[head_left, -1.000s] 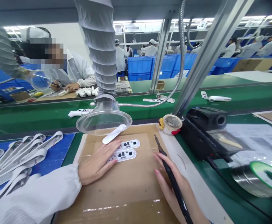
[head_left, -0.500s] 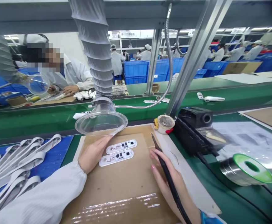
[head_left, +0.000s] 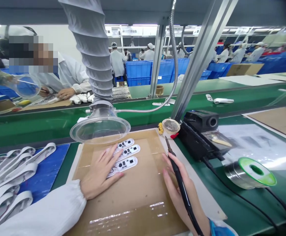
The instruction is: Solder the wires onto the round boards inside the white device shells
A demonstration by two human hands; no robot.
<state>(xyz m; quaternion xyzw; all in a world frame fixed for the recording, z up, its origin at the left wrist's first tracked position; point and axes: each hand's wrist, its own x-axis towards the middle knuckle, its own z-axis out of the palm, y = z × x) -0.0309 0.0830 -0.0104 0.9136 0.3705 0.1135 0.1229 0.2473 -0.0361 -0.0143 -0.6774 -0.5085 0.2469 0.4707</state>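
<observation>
My left hand lies palm down with its fingers spread over the left ends of three small white oblong circuit boards. The boards sit side by side on a brown tape-covered mat: a near board, a middle board and a far board. Their left ends are partly hidden under my fingers. My right hand is closed around a black soldering iron, its tip pointing up and away near a round pot. The iron is apart from the boards.
A clear fume funnel hangs over the mat's far edge. White looped parts lie on a blue sheet at left. At right are a solder spool, a black stand and cables. A co-worker sits across the green belt.
My left hand has come from beneath the funnel onto the boards, its fingers spreading. A third board now shows beyond the other two. My right hand still holds the soldering iron; the view has shifted slightly.
</observation>
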